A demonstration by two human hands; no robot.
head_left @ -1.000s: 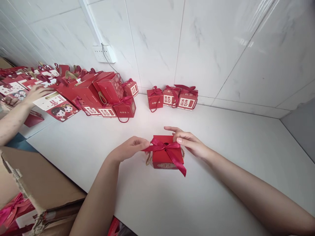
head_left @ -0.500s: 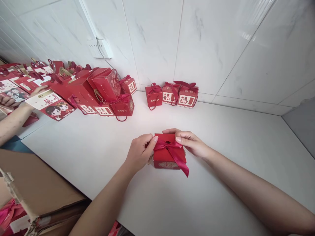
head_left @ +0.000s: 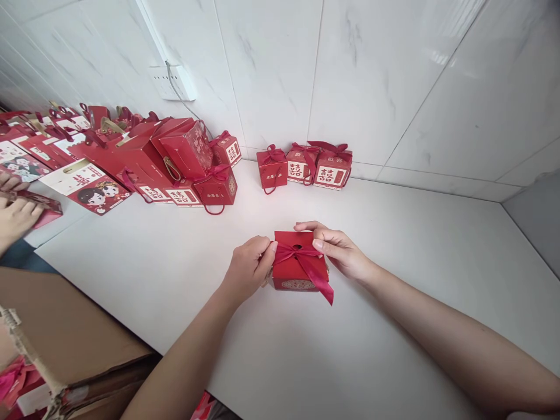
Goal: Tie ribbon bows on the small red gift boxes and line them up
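Observation:
A small red gift box (head_left: 291,271) with a round pale emblem on its front stands on the white table (head_left: 376,338). Across its top runs a dark pink ribbon (head_left: 315,274), knotted near a round hole, one tail hanging over the front. My left hand (head_left: 251,262) is closed at the box's left side, pinching the ribbon between thumb and fingers. At the right side my right hand (head_left: 336,248) pinches the ribbon's other loop with thumb and index finger. Cord handles show partly at both sides of the box.
Three red boxes with ribbons (head_left: 304,166) stand by the tiled wall. A crowd of red gift boxes (head_left: 144,151) fills the back left. Another person's hands (head_left: 17,213) are at the far left. An open cardboard box (head_left: 70,326) holding red items is at the lower left.
Both my hands stay at the ribbon and have shifted only slightly. At the left, the other person's hand has moved off the white-and-red box to a red one.

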